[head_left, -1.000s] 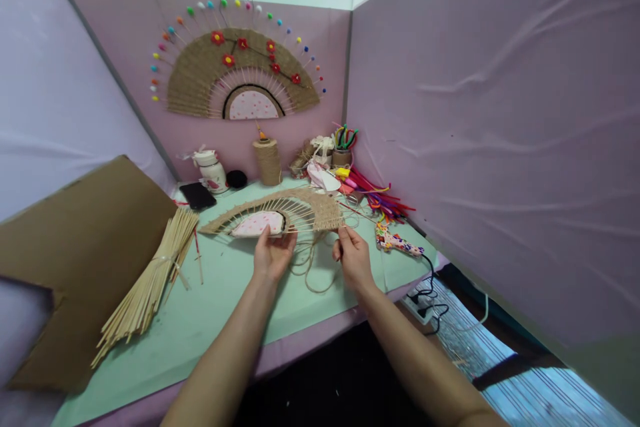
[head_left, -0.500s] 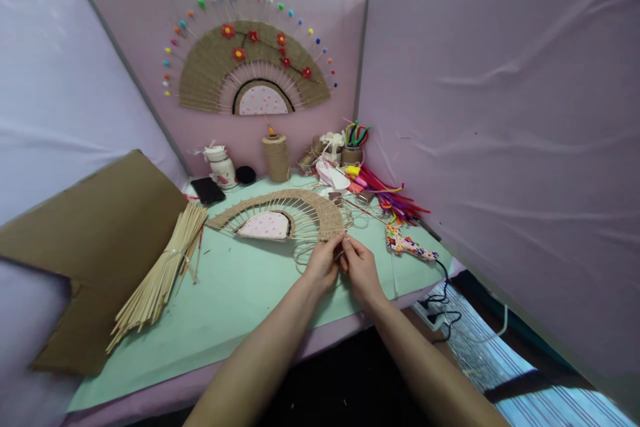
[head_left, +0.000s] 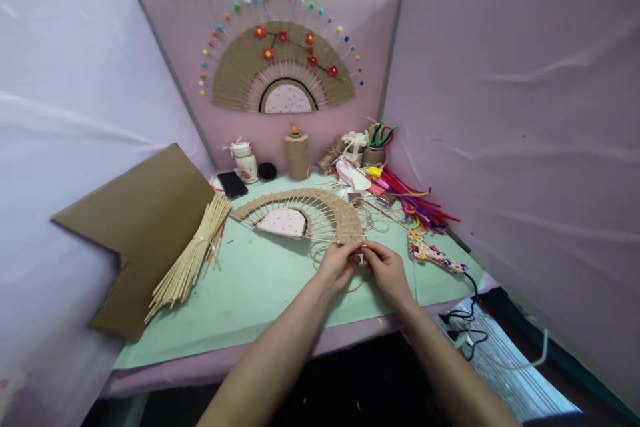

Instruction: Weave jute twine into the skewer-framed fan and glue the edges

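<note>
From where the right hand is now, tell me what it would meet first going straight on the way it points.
The right hand would likely meet the left hand first, at its fingertips; the nearer woven fan seems just beyond, though depth is unclear.

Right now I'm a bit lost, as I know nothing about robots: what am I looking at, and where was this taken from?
There's no robot here, just a person's two bare hands. One head-worn camera looks forward and down. The left hand and right hand meet at the near right end of a partly woven fan, fingertips close together; what they pinch is too small to tell.

On the green tabletop, a bundle of sticks lies to the left, a twine spool stands at the back, and bright rods and a patterned glue gun lie to the right. A flower-decorated fan is up on the panel behind.
</note>
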`<state>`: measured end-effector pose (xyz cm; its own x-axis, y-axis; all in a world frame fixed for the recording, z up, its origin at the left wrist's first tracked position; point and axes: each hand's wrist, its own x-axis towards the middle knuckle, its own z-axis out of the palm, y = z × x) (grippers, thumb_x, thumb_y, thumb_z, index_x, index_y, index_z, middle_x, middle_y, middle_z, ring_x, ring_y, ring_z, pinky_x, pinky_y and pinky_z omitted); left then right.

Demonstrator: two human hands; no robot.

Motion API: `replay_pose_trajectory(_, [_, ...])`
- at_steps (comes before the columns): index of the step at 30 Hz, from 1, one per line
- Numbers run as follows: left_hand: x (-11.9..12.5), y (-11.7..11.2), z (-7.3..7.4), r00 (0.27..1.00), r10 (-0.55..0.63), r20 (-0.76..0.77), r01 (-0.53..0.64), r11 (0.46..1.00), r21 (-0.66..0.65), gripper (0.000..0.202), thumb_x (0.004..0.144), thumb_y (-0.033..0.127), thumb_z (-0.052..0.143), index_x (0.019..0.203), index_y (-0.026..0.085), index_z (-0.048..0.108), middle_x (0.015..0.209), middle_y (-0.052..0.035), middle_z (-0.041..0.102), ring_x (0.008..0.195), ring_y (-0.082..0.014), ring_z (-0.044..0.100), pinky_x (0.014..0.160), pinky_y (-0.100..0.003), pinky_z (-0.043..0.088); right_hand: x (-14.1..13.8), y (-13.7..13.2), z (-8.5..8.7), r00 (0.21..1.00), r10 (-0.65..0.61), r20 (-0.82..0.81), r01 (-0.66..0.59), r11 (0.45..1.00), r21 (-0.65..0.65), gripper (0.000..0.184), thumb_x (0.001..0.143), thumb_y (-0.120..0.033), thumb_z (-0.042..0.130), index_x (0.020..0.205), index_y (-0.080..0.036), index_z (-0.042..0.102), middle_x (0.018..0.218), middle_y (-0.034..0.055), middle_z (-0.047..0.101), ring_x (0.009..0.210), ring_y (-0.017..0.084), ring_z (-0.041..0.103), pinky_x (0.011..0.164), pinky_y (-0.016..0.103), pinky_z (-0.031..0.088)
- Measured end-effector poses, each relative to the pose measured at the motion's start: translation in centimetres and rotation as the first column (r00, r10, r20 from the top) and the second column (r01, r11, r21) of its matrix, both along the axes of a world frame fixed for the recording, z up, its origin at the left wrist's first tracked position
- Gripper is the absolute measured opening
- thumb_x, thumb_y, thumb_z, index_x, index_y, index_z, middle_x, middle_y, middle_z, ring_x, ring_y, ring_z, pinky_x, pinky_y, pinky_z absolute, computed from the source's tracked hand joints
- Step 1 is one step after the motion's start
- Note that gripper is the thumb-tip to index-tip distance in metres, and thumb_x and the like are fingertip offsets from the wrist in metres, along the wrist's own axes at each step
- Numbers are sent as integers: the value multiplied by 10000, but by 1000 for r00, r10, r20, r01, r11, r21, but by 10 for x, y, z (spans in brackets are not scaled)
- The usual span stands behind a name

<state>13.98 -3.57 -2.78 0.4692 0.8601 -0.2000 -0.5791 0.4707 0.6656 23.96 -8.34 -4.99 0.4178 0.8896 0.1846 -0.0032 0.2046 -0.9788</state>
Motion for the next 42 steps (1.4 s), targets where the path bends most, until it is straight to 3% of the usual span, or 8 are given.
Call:
replay_pose_trajectory(5, [-1, -1, -1, 999, -12, -30, 12, 1000, -12, 313, 512, 147, 881, 747, 93, 682, 696, -27, 660, 598, -81, 565, 484, -191, 332, 8, -2, 1, 990, -2, 144, -1, 1000, 22, 248, 763, -428, 681, 839, -208, 767, 623, 10, 641, 582, 160, 508, 561, 280, 421])
replay_pose_trajectory(10, [-2, -1, -2, 999, -6, -49, 4, 999, -48, 327, 498, 112, 883, 746, 104, 671, 699, -15, 660, 580, -64, 559, 460, -166, 326, 18, -1, -2, 923, -40, 383, 3, 995, 98, 244, 823, -431, 631, 834, -210, 734, 788, 51, 707, 688, 191, 592, 670, 316, 466])
replay_pose_trajectory(14, [-4, -2, 2, 998, -24, -62, 17, 994, -107, 284, 543, 67, 856, 746, 101, 659, 662, 0, 638, 530, -50, 535, 466, -158, 375, 23, -1, 0, 873, -79, 482, 13, 990, 137, 229, 843, -423, 623, 811, -216, 715, 794, 56, 703, 724, 204, 614, 717, 334, 473])
replay_pose_trajectory(23, [-7, 4, 2, 992, -110, -59, 93, 967, -238, 83, 779, 87, 675, 715, 101, 624, 603, -19, 617, 534, -81, 578, 544, -187, 506, 27, 1, 8, 883, -77, 464, 40, 995, 88, 196, 822, -396, 630, 782, -223, 714, 786, 45, 707, 714, 200, 607, 700, 326, 473])
replay_pose_trajectory(30, [-9, 2, 5, 986, -138, -96, 112, 966, -234, 84, 798, 36, 653, 727, 81, 651, 623, -37, 643, 555, -88, 607, 555, -191, 523, 26, 0, 5, 891, -136, 433, 121, 991, 62, 256, 816, -425, 646, 706, -194, 667, 692, 38, 673, 617, 173, 559, 639, 310, 446])
replay_pose_trajectory(42, [-9, 4, 5, 981, -139, -135, 106, 967, -231, 95, 760, 12, 720, 738, 75, 653, 611, -39, 657, 548, -86, 622, 578, -177, 540, 30, 0, 10, 884, -121, 452, 128, 992, 15, 265, 803, -446, 638, 750, -191, 687, 727, 49, 699, 649, 185, 588, 662, 310, 453])
